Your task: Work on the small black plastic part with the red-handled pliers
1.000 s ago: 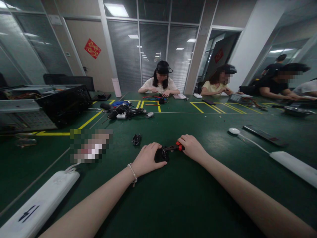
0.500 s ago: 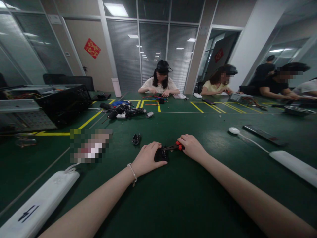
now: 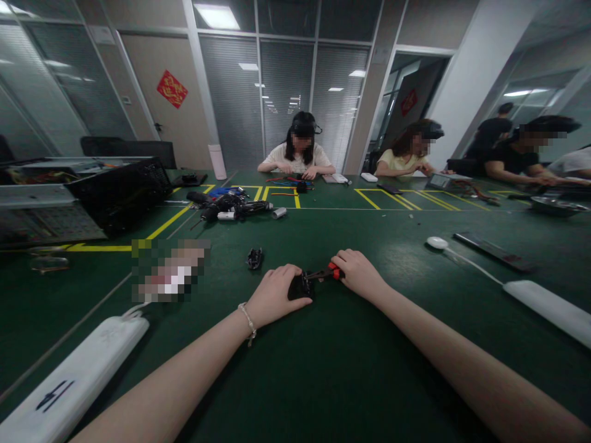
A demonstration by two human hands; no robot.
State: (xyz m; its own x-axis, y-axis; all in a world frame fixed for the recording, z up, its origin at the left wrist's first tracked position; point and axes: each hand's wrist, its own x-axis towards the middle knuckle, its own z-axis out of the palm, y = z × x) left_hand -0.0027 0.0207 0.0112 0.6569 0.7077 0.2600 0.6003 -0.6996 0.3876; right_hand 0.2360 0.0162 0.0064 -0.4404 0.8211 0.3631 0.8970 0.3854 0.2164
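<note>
My left hand [image 3: 276, 294] grips a small black part [image 3: 300, 289], thumb along its near side and fingers over the far side, down at the green table. In my right hand [image 3: 356, 271] are pliers [image 3: 334, 271] with red handles, the fingers closed round the grips. The dark jaws point left and reach the top of the black part; whether they pinch anything is too small to tell. Another small black piece [image 3: 253, 259] lies on the table just beyond my left hand.
White power strips lie at left [image 3: 87, 363] and right [image 3: 545, 307]. A bundle of black cables [image 3: 235, 206] sits farther off, with an open computer case [image 3: 87, 197] at far left. A black flat device [image 3: 493, 251] rests at right. Several people work across the table.
Nearly everything stays in place. Both hands keep their hold, and the pliers' jaws remain at the black part.
</note>
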